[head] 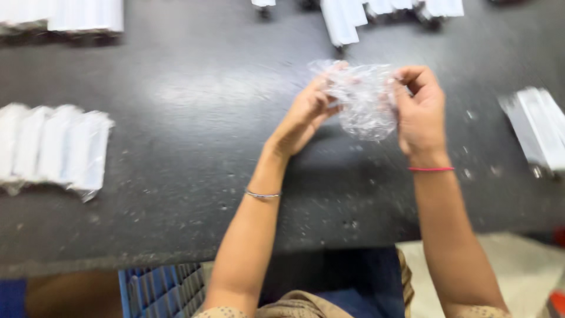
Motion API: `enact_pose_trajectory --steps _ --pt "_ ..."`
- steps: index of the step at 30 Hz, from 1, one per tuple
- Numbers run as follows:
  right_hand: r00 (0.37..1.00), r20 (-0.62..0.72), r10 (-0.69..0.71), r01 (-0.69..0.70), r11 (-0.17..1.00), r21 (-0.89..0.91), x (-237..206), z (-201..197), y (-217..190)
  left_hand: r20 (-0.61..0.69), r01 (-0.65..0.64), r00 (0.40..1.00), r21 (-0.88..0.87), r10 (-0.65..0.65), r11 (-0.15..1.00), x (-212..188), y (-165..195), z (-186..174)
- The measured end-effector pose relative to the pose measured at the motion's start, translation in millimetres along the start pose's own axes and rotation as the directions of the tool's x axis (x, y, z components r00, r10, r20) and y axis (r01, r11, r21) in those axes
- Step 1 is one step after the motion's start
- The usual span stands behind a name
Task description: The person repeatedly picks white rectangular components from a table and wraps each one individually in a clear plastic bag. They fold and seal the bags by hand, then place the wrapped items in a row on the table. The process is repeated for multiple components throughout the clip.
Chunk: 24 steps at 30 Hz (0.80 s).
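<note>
A crumpled clear plastic bag [362,100] is held up above the dark worktable [194,135] between both hands. My left hand [303,118] pinches its left edge with fingers closed, a thin metal bangle on that wrist. My right hand [421,112] grips the bag's right edge, a red thread band around that wrist. What is inside the bag cannot be made out through the blur.
A row of white bagged packs [53,147] lies at the table's left. More white packs sit at the right edge [538,126], along the far edge [347,17] and at the top left [65,15]. A blue crate [159,291] stands below the table's near edge.
</note>
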State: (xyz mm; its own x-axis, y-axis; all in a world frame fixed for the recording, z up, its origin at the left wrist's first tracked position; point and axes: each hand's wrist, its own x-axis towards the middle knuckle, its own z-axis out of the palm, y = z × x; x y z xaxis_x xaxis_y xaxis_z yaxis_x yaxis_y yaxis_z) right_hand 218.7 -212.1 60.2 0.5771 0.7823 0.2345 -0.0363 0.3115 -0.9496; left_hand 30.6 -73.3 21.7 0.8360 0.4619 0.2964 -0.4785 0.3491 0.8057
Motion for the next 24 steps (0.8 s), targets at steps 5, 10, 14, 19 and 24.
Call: enact_pose_trajectory --steps 5,10,14,19,24 --pt "0.996 0.041 -0.076 0.083 0.968 -0.236 37 57 39 -0.398 -0.049 0.91 0.178 0.117 0.983 11 2 -28" --pt "0.997 -0.074 0.0 -0.018 0.969 -0.245 32 48 42 -0.689 0.253 0.638 0.61 0.344 0.751 16 5 -36" --pt "0.988 -0.152 0.016 -0.056 0.963 -0.264 30 45 39 -0.568 0.163 0.604 0.775 0.559 0.611 19 9 -25" --pt "0.969 -0.028 -0.245 0.163 0.719 -0.675 19 44 28 -0.623 0.265 0.545 0.763 0.561 0.59 10 27 -27" --pt "0.977 0.21 -0.031 0.172 0.69 -0.703 10 54 33 -0.597 0.201 0.561 0.77 0.573 0.606 11 23 -23"
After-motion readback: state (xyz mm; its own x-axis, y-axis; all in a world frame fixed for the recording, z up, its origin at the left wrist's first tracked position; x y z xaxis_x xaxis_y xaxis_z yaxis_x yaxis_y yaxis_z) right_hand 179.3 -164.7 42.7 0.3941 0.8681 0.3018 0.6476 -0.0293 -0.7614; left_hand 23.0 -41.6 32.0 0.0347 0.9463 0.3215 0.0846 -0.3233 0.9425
